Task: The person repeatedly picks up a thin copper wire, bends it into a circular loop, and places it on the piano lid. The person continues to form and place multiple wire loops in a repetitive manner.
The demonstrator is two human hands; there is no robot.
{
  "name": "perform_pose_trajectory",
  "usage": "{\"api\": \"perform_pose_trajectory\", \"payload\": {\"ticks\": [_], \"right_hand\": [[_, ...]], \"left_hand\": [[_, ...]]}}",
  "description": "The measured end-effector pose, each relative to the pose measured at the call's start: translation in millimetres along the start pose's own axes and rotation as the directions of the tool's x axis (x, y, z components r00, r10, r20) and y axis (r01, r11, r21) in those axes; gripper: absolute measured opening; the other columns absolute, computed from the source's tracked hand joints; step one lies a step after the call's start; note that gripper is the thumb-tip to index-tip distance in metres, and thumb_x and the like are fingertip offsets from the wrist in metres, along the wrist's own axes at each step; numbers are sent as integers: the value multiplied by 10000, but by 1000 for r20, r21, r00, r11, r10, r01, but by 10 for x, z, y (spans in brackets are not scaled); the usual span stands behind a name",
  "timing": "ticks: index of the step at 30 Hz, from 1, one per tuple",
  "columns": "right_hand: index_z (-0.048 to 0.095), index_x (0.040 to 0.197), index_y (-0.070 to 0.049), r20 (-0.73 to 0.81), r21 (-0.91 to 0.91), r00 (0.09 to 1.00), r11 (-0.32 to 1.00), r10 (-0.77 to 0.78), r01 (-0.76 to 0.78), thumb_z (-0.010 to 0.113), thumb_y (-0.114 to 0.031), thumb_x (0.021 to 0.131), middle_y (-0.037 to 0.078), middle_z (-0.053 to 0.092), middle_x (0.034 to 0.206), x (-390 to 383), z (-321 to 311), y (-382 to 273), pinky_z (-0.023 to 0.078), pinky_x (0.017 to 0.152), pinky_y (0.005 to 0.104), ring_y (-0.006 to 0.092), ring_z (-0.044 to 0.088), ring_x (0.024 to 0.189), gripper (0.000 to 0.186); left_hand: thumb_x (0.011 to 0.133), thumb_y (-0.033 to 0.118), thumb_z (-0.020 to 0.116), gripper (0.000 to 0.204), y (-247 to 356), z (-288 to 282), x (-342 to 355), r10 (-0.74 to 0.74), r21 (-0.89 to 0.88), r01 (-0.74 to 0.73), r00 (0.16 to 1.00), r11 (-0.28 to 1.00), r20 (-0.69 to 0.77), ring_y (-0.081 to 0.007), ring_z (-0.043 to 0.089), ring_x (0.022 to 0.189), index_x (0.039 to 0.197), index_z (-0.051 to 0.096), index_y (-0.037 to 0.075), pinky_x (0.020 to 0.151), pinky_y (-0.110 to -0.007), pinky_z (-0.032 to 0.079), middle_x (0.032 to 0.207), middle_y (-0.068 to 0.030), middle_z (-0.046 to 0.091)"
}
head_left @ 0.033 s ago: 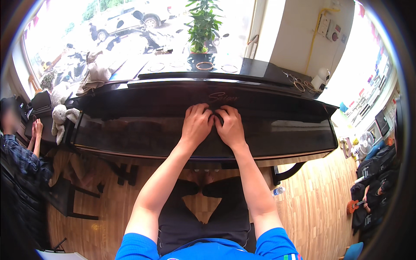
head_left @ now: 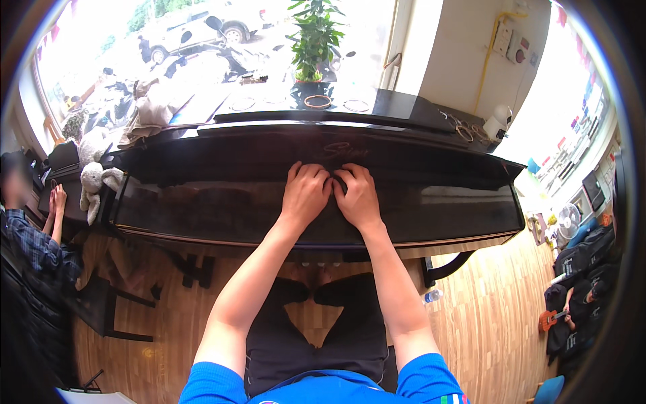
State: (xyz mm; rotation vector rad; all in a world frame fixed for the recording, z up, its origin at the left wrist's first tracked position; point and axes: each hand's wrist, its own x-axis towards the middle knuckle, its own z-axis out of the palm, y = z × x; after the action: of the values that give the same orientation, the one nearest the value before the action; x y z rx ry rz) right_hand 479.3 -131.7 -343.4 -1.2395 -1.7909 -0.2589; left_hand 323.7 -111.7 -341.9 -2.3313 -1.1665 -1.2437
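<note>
A person seated at a glossy black upright piano lays both hands on its closed keyboard lid, at the middle of the instrument just below the gold lettering on the front panel. The left hand and the right hand lie side by side, palms down and touching at the thumbs, fingers curled together over the upper edge of the lid; whether they grip that edge cannot be told from this angle. Both bare forearms run up from the lower edge of the picture, out of blue short sleeves, above dark trousers.

The polished lid mirrors the room and the arms. On the piano's top stand a potted green plant, several rings of wire or cord and, toward the right end, a small white device. A crumpled beige cloth lies on the left end of the top, and a pale stuffed rabbit hangs at the piano's left corner.

Behind the instrument a wide window shows a bright street with a parked car. The floor is light wood strip; a plastic bottle lies on it near the piano's right leg. At the left edge another person in a plaid shirt sits beside a dark stool. At the far right are dark bags, a small fan and a ukulele.
</note>
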Motion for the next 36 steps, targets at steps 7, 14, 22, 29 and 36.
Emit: {"api": "perform_pose_trajectory", "payload": {"ticks": [7,14,22,29,36], "right_hand": [[736,992,-33,29,-2,1000,1000,-10,10,687,-134,847,137,672,1110,3,4,18,476,958,453,327,615,1073,184],[739,986,-29,31,-4,999,1000,-10,10,688,-135,842,138,676,1107,8,22,29,478,953,449,326,616,1070,186],[743,1009,-34,40,-15,999,1000,3,-2,699,-114,840,142,679,1122,3,-11,14,491,954,437,338,620,1072,192],[741,997,-39,23,-4,1000,1000,8,-8,686,-133,841,141,677,1109,6,4,1,482,961,457,328,620,1069,191],[737,1002,-44,11,-13,1000,1000,-2,2,688,-132,839,127,671,1108,3,8,12,482,955,456,322,613,1075,192]], "left_hand": [[862,153,687,130,16,16,27,-25,-50,22,997,999,-72,-272,630,1038,955,699,62,976,-428,468,1073,-73,668],[848,141,707,173,-24,33,-11,-43,-70,45,999,997,34,-284,627,1034,999,692,59,907,-418,482,1088,-82,658],[838,141,715,156,-8,29,6,-21,-79,18,999,997,-31,-281,622,1044,976,702,68,904,-422,479,1095,-77,654],[838,144,715,144,-17,28,-3,-31,-64,29,999,998,-18,-276,625,1026,960,705,68,893,-419,478,1073,-72,659],[847,150,710,121,5,27,11,-38,-55,35,998,998,-41,-272,631,997,935,705,67,861,-411,482,1045,-60,668]]}}
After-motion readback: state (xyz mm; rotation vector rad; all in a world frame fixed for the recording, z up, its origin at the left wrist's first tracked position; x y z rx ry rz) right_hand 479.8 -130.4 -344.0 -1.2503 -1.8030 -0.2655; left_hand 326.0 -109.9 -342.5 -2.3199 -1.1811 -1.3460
